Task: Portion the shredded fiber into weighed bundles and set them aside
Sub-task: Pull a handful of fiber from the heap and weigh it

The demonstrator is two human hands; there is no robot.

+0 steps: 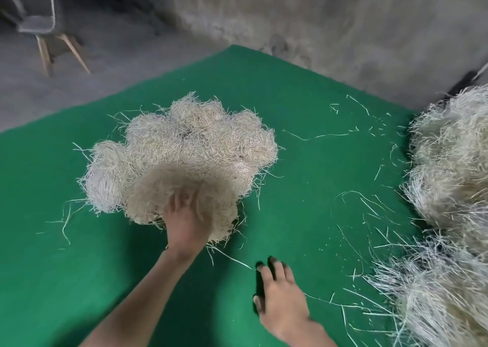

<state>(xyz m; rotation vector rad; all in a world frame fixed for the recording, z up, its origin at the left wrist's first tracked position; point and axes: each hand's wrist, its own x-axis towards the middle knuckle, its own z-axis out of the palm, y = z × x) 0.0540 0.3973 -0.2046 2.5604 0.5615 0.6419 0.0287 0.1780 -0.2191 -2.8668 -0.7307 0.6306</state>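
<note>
Grey concrete wall point(343, 30), floor point(118, 56); grey chair point(37, 26) w/ wooden legs top-left.

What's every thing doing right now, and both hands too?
mat: laid flat, littered with strands
pile: round clumps heaped together on the mat
bundle: blurred, held against the pile's near side
left hand: grips the bundle
right hand: open, fingers spread on the mat
loose heap: unsorted, at the mat's right edge
chair: upright, far back
</note>
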